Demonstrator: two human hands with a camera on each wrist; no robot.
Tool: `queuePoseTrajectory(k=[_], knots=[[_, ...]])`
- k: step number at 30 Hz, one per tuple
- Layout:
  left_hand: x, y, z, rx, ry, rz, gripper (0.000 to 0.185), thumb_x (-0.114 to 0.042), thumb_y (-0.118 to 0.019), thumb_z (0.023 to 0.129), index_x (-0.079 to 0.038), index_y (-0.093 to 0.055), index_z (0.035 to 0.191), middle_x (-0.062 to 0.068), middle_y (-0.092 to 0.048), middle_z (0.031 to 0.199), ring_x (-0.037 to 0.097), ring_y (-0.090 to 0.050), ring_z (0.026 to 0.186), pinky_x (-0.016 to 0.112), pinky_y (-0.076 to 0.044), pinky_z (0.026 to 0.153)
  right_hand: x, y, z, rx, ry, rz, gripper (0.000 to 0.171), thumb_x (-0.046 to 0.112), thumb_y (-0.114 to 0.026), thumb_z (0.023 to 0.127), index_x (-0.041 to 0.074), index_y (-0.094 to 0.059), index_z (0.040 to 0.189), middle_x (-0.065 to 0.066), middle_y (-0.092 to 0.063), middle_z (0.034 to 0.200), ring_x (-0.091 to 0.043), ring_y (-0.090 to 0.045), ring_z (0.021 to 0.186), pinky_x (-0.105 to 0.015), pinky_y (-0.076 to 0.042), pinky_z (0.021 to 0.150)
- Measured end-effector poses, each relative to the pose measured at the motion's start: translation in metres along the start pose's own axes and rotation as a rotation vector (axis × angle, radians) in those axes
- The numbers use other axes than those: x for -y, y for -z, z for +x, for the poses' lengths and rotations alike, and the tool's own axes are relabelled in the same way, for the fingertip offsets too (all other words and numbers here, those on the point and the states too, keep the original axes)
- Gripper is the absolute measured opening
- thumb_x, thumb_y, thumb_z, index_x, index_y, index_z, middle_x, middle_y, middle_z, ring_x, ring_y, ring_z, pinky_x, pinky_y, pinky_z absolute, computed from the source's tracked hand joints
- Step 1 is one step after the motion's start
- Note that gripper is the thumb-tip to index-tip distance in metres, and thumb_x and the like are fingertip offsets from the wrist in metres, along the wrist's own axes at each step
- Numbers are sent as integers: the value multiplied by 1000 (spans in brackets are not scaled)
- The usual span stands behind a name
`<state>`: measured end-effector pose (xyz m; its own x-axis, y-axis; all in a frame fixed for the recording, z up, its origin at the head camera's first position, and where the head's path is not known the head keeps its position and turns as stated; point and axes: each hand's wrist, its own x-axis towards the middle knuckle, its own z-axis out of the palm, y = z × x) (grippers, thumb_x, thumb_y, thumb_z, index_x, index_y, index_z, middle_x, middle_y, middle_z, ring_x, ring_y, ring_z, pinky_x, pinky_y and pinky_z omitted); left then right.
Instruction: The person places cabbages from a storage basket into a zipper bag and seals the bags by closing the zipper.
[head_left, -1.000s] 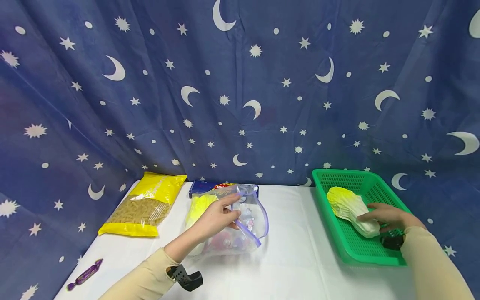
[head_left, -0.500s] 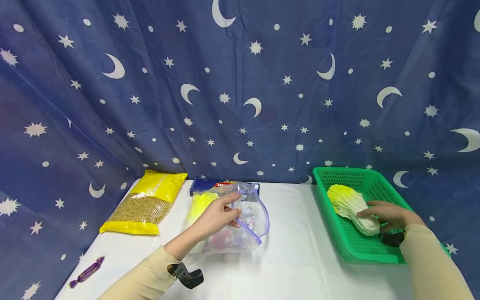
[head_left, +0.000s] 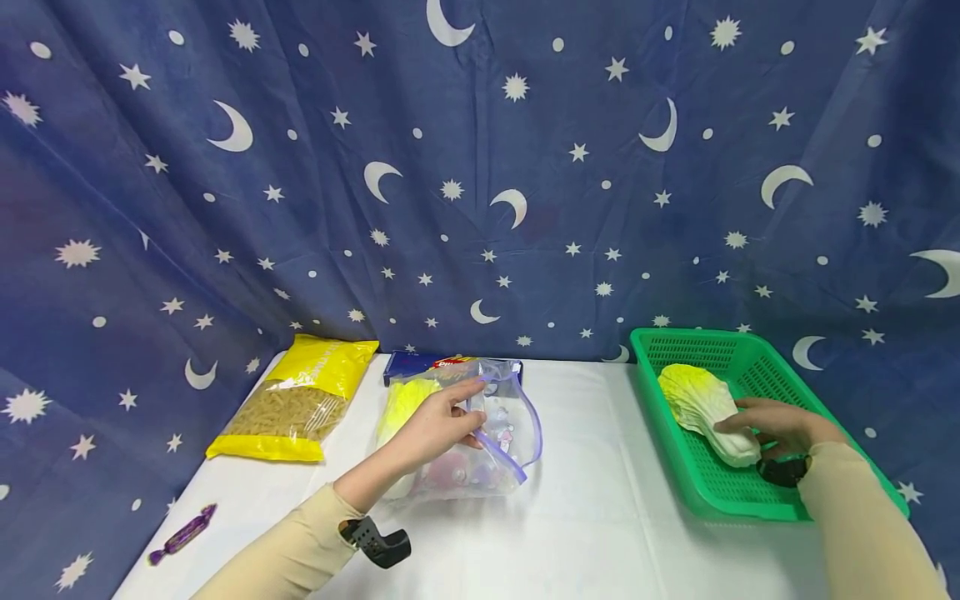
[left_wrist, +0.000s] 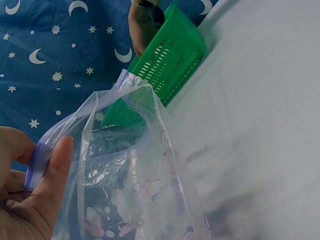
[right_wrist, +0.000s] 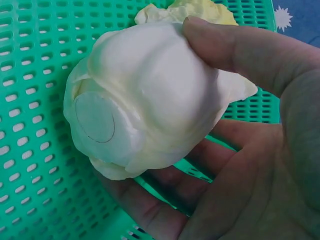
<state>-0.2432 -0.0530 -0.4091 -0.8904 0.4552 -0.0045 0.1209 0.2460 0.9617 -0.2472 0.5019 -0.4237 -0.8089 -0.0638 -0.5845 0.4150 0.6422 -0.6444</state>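
Got a blue moon-and-star curtain (head_left: 450, 233) behind a white table (head_left: 585, 500). Over right, a green basket (head_left: 780, 379); over left, a yellow pasta bag (head_left: 296, 400). Between them, a clear zip bag (head_left: 453, 471) with some yellow-white stuff (head_left: 405, 407) inside, partly hiding a blue box (head_left: 407, 365). Down in the basket, a napa cabbage (head_left: 705, 408), gripped by the right hand (head_left: 783, 425). Pinching the zip bag's purple edge (head_left: 504, 457) with the left hand (head_left: 441, 423). Near left, a purple wrapped candy (head_left: 182, 534).

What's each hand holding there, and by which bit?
The left hand pinches the clear bag by its purple zip edge, at the opening. The right hand grips the cabbage around its white lower part.
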Motion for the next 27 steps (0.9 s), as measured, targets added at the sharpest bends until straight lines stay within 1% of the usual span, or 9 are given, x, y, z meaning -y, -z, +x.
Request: queuePoseTrajectory(k=[4,7,10,15,18,24,27], knots=[[0,0,0,4,10,2,58,-11,-67,98,-8,-48,153,9,-42,159,22,-71,74,34,-62,74,1,-3,0,-1,-2,-13,112,42,-69,97,-9,11,157,-46,6,154,-67,-19,138,-64,-47,99],[-1,-1,0,4,14,7,59,-11,-67,98,-7,-47,153,10,-42,159,21,-71,73,34,-62,74,3,-4,-1,-5,-3,-20,112,43,-69,97,-8,10,158,-46,5,155,-67,-20,137,-62,-49,97],[-2,0,0,3,11,5,59,-10,-66,98,-5,-47,153,10,-42,159,21,-71,73,34,-62,74,4,-4,-1,-5,-3,-25,112,44,-69,97,-7,10,158,-46,4,155,-68,-19,136,-62,-49,97],[-3,0,-1,4,15,1,59,-10,-66,98,-4,-47,153,10,-42,159,21,-71,73,34,-62,74,6,-4,-1,7,1,-20,111,44,-68,98,-7,10,158,-46,1,155,-68,-19,136,-63,-48,98],[-3,0,0,9,15,-1,59,-10,-66,98,-4,-46,153,10,-42,159,21,-70,74,36,-62,75,7,-4,-2,7,2,-19,112,44,-68,97,-6,12,158,-46,0,155,-68,-21,136,-64,-48,97],[-3,0,0,4,23,9,59,-10,-66,98,-6,-47,154,10,-42,159,21,-71,74,34,-62,75,7,-4,0,-2,11,-29,113,42,-69,97,-5,13,158,-48,3,154,-66,-28,135,-64,-50,94],[-3,0,0,5,29,7,59,-10,-66,98,-6,-46,154,9,-42,159,21,-71,74,34,-62,75,4,-5,2,-4,20,-34,111,41,-69,98,-6,12,158,-47,4,154,-66,-27,136,-63,-51,93]])
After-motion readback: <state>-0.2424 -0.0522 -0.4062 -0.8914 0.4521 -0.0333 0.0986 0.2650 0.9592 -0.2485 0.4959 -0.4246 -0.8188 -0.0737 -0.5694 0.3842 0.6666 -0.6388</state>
